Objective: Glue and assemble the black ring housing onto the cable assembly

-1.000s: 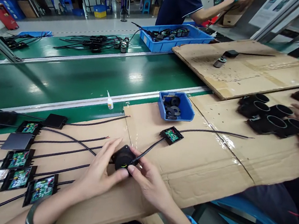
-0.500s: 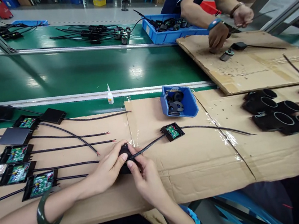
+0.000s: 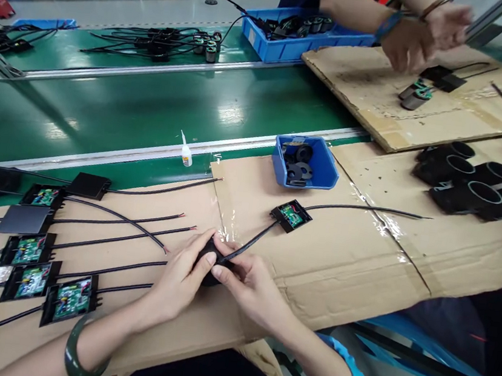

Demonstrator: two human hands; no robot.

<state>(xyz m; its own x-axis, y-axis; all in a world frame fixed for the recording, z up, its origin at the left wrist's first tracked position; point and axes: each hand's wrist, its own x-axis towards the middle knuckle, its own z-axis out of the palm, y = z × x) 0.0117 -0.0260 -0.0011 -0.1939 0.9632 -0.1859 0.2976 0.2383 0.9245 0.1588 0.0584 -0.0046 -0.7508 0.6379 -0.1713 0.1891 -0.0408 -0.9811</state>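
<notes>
My left hand and my right hand meet over a small round black part on the cardboard sheet. Both hands pinch it, thumbs pressed together on top, so most of it is hidden. A black cable runs from the part up to an open black box with a green circuit board. A second cable leaves that box to the right.
Several open circuit-board boxes with cables lie at my left. A small blue bin of black rings and a glue bottle stand by the green conveyor. Black cylindrical housings sit at right. Another person's hands work opposite.
My thumbs have closed over the black part, covering it more. The view has drifted slightly. The person opposite has moved their hands to the right over the far cardboard.
</notes>
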